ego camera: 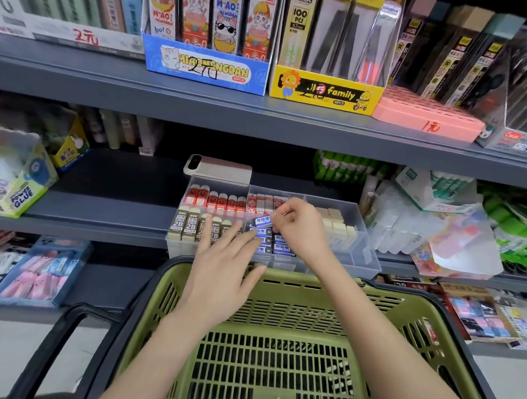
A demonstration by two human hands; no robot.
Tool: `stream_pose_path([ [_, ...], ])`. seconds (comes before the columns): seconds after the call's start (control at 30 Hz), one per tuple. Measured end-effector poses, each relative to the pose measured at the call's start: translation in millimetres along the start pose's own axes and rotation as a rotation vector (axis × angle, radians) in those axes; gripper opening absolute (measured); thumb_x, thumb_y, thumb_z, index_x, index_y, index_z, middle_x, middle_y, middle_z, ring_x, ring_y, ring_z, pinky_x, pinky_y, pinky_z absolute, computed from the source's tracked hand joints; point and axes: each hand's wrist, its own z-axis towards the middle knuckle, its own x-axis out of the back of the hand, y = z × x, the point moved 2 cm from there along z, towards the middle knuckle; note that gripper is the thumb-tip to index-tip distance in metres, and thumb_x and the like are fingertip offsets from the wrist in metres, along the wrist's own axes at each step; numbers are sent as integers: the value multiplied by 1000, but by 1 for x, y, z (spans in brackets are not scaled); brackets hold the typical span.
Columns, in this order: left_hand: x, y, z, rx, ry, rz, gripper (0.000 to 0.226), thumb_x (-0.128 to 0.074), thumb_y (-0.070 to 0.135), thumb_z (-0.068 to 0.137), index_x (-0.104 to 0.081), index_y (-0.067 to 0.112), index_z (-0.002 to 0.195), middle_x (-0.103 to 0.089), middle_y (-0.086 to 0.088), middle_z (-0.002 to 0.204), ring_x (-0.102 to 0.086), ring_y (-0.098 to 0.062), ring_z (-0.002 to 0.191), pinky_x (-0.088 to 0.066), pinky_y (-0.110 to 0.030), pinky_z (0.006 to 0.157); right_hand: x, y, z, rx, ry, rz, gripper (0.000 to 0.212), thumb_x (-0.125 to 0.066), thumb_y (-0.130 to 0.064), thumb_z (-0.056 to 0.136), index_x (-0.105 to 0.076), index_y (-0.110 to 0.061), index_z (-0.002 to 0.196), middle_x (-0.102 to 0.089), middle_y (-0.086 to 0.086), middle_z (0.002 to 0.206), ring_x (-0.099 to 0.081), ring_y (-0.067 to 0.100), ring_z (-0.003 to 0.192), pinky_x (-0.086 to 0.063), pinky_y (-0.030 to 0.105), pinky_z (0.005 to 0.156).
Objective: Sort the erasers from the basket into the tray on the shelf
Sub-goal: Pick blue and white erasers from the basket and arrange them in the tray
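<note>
A clear plastic tray [362, 235] with compartments stands on the middle shelf. It holds red erasers [216, 200], brown 2B erasers [190, 226], cream erasers [336, 221] and blue-and-white erasers [279, 247]. My right hand [303, 229] pinches one blue-and-white eraser [262, 221] just above the blue ones. My left hand [226, 267] lies flat with straight fingers over the tray's front edge, fingertips touching the blue erasers. The green basket [278, 352] sits below the shelf; I see no erasers on its visible bottom.
A phone [218, 169] lies behind the tray. Glue sticks and bags [438, 226] crowd the right, a power glue box [19, 183] stands at the left. Boxes of pencils [208, 62] fill the upper shelf. The basket's black handle [66, 335] hangs at the left.
</note>
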Motion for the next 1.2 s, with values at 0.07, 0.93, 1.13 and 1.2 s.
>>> stream_pose_path([
  [0.07, 0, 0, 0, 0, -2, 4, 50, -38, 47, 93, -65, 15, 120, -64, -2, 125, -52, -23, 126, -23, -63, 110, -5, -2, 0, 45, 13, -153, 15, -61, -22, 87, -60, -15, 74, -64, -2, 69, -61, 20, 72, -48, 30, 67],
  [0.93, -37, 83, -96, -83, -436, -415, 21, -52, 29, 96, -67, 20, 107, -66, 3, 107, -58, -16, 103, -46, -32, 94, -5, 169, -193, -317, -1121, -512, 27, -57, -16, 91, -60, -17, 118, -59, -1, 122, -54, 4, 71, -46, 16, 61],
  [1.13, -98, 99, -148, -117, -1071, -444, 40, -56, 31, 92, -51, 23, 131, -61, -3, 124, -58, -14, 104, -48, -32, 95, -24, 196, -227, -188, -1055, -819, 29, -65, -45, 82, -59, -19, 94, -61, -2, 91, -56, 15, 86, -44, 22, 65],
  [1.2, -114, 100, -162, -103, -1144, -392, 53, -57, 30, 92, -39, 25, 141, -61, -6, 119, -58, -16, 100, -50, -32, 90, -27, 202, -233, -203, -1043, -880, 47, -62, -61, 76, -58, -17, 92, -59, -3, 86, -56, 13, 82, -47, 24, 67],
])
